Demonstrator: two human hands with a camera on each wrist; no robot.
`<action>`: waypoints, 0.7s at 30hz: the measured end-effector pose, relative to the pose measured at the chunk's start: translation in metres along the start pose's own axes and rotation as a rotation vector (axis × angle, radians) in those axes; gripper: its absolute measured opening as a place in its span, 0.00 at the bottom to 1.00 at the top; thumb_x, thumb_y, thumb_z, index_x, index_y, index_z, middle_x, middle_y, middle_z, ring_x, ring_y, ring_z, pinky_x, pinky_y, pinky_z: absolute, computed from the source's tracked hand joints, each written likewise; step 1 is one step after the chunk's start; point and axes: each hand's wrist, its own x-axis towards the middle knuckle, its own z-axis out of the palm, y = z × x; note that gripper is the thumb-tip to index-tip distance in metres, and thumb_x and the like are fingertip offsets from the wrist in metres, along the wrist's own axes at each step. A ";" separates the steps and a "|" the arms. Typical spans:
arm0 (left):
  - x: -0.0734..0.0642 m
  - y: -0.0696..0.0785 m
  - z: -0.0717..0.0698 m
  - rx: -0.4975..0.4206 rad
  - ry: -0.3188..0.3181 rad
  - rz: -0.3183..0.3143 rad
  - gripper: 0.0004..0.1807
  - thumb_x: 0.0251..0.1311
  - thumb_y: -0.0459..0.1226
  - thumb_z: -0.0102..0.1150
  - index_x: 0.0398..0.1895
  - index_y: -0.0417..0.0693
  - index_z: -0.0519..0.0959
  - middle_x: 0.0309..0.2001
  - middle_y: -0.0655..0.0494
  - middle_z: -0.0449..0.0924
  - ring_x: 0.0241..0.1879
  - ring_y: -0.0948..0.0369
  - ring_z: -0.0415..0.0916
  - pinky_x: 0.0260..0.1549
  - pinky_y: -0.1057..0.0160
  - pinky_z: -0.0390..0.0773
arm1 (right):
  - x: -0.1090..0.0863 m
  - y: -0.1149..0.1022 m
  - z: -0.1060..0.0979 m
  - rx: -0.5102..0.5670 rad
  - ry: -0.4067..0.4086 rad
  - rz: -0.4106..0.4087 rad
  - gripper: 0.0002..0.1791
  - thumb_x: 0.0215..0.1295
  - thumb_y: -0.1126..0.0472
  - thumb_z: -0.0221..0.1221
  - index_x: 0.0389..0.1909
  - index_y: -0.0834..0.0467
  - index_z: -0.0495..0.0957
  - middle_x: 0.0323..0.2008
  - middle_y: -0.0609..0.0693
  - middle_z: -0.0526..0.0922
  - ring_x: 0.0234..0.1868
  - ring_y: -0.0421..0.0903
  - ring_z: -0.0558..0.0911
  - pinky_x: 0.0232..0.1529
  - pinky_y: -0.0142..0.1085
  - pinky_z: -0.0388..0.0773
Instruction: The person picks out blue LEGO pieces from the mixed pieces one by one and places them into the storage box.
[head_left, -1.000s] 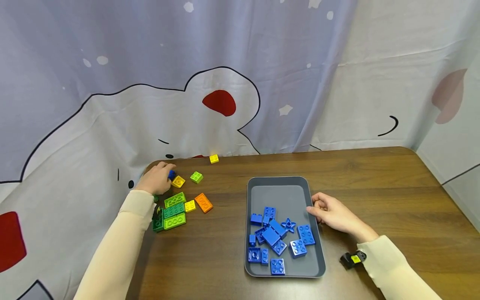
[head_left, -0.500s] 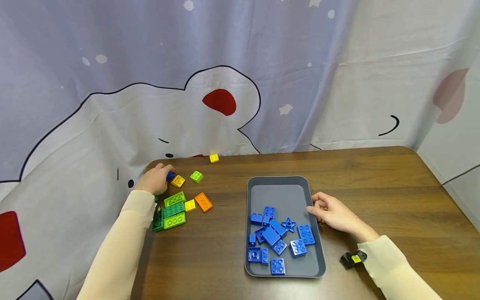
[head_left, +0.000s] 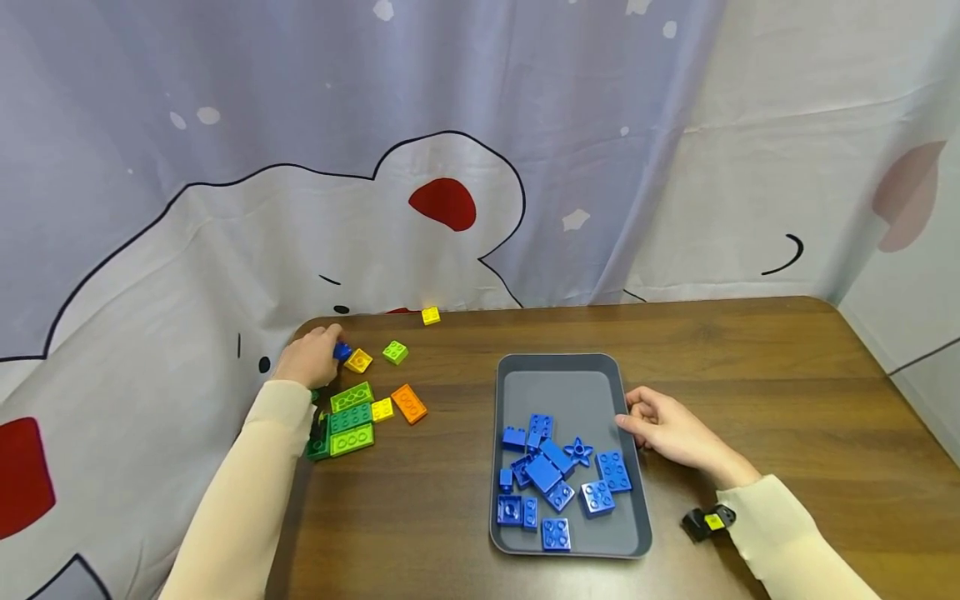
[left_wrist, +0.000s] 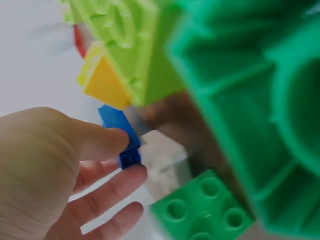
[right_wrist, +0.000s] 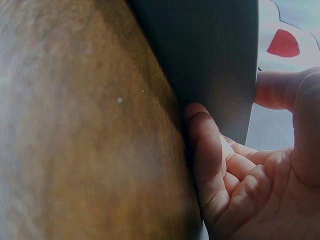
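Note:
At the table's far left, my left hand (head_left: 309,357) pinches a small blue toy brick (head_left: 342,351) between thumb and fingers. The left wrist view shows the thumb on this blue brick (left_wrist: 120,125), with the other fingers spread below it. A yellow brick (head_left: 358,361) lies right beside the blue one. My right hand (head_left: 663,425) grips the right side of a grey tray (head_left: 555,383), thumb on the rim and fingers curled against the outer wall (right_wrist: 215,60). Inside the tray, toward its near end, lie several blue bricks (head_left: 542,473) and a blue star-shaped piece (head_left: 578,452).
Near my left wrist lie several green bricks (head_left: 351,418), a small yellow brick (head_left: 382,409) and an orange brick (head_left: 409,403). Farther back are a lime brick (head_left: 395,352) and another yellow brick (head_left: 431,315) at the table's back edge, before a curtain (head_left: 300,242).
The blue brick has shifted slightly at my left fingertips while the left hand stays almost in place. My right hand and the tray have not moved.

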 end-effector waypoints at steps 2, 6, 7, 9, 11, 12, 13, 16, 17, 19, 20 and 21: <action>-0.005 0.002 -0.005 -0.011 0.029 0.008 0.25 0.64 0.33 0.63 0.64 0.40 0.72 0.58 0.34 0.77 0.55 0.37 0.79 0.57 0.33 0.78 | 0.000 0.001 0.000 -0.002 -0.001 0.001 0.25 0.74 0.54 0.61 0.59 0.70 0.71 0.24 0.48 0.76 0.24 0.40 0.76 0.28 0.32 0.74; -0.015 0.010 -0.016 -0.030 0.099 0.037 0.24 0.64 0.35 0.62 0.63 0.41 0.72 0.59 0.34 0.77 0.55 0.38 0.79 0.56 0.33 0.78 | 0.000 0.002 0.000 -0.006 -0.004 0.009 0.24 0.74 0.54 0.61 0.58 0.70 0.71 0.24 0.47 0.76 0.24 0.39 0.76 0.29 0.32 0.75; -0.017 0.013 -0.018 -0.034 0.119 0.042 0.24 0.64 0.35 0.62 0.63 0.41 0.72 0.58 0.35 0.77 0.54 0.38 0.79 0.56 0.33 0.78 | 0.000 0.002 0.000 -0.007 -0.005 0.007 0.24 0.74 0.55 0.61 0.58 0.70 0.71 0.24 0.47 0.76 0.24 0.39 0.76 0.29 0.32 0.75; -0.023 0.021 -0.024 -0.045 0.163 0.058 0.24 0.63 0.36 0.62 0.62 0.42 0.72 0.58 0.36 0.78 0.53 0.39 0.79 0.54 0.34 0.79 | 0.000 0.001 -0.001 -0.002 -0.002 0.001 0.24 0.74 0.55 0.61 0.58 0.70 0.71 0.24 0.47 0.76 0.24 0.39 0.76 0.29 0.32 0.74; -0.029 0.032 -0.028 -0.063 0.207 0.084 0.24 0.62 0.36 0.62 0.62 0.43 0.73 0.57 0.38 0.79 0.51 0.40 0.81 0.52 0.35 0.81 | 0.000 0.000 -0.001 0.005 -0.001 -0.009 0.24 0.74 0.56 0.61 0.59 0.71 0.71 0.24 0.47 0.75 0.24 0.39 0.75 0.28 0.32 0.74; -0.032 0.038 -0.029 -0.070 0.228 0.100 0.24 0.62 0.36 0.62 0.61 0.43 0.74 0.56 0.39 0.79 0.50 0.42 0.82 0.51 0.36 0.82 | 0.000 0.000 -0.001 0.009 -0.002 -0.013 0.24 0.74 0.56 0.61 0.59 0.71 0.70 0.24 0.47 0.75 0.24 0.39 0.75 0.28 0.32 0.74; -0.036 0.046 -0.031 -0.077 0.242 0.117 0.24 0.61 0.37 0.63 0.61 0.43 0.74 0.55 0.40 0.80 0.49 0.43 0.82 0.50 0.38 0.83 | -0.001 0.000 -0.001 0.015 -0.003 -0.012 0.24 0.74 0.56 0.61 0.59 0.71 0.70 0.24 0.48 0.75 0.24 0.39 0.75 0.28 0.32 0.73; -0.044 0.068 -0.032 -0.096 0.273 0.188 0.23 0.60 0.37 0.64 0.60 0.43 0.76 0.53 0.43 0.81 0.45 0.47 0.83 0.46 0.43 0.85 | -0.001 -0.001 -0.001 0.026 -0.007 -0.011 0.24 0.74 0.56 0.61 0.59 0.71 0.70 0.24 0.48 0.75 0.24 0.39 0.75 0.27 0.31 0.73; -0.047 0.076 -0.031 -0.099 0.279 0.212 0.23 0.60 0.37 0.64 0.60 0.44 0.76 0.52 0.45 0.81 0.44 0.49 0.82 0.46 0.44 0.86 | -0.001 -0.001 -0.001 0.029 -0.009 -0.010 0.24 0.74 0.57 0.61 0.60 0.71 0.70 0.24 0.48 0.75 0.24 0.39 0.75 0.27 0.31 0.73; -0.053 0.091 -0.030 -0.100 0.290 0.265 0.23 0.60 0.37 0.65 0.59 0.44 0.77 0.50 0.46 0.81 0.42 0.51 0.82 0.44 0.47 0.86 | -0.001 -0.001 0.000 0.030 -0.010 -0.007 0.24 0.74 0.57 0.61 0.60 0.71 0.70 0.24 0.48 0.75 0.24 0.39 0.75 0.27 0.31 0.72; -0.056 0.099 -0.029 -0.096 0.298 0.293 0.23 0.60 0.37 0.64 0.59 0.44 0.77 0.50 0.47 0.81 0.41 0.52 0.82 0.43 0.48 0.86 | -0.001 -0.001 0.000 0.030 -0.011 -0.006 0.24 0.74 0.57 0.61 0.60 0.71 0.70 0.24 0.48 0.75 0.24 0.39 0.75 0.27 0.32 0.72; -0.058 0.106 -0.028 -0.092 0.304 0.319 0.22 0.59 0.37 0.65 0.58 0.44 0.77 0.49 0.48 0.81 0.41 0.53 0.82 0.44 0.49 0.86 | 0.000 0.000 0.000 0.030 -0.012 -0.005 0.24 0.74 0.56 0.61 0.60 0.70 0.70 0.24 0.48 0.75 0.24 0.39 0.75 0.27 0.32 0.72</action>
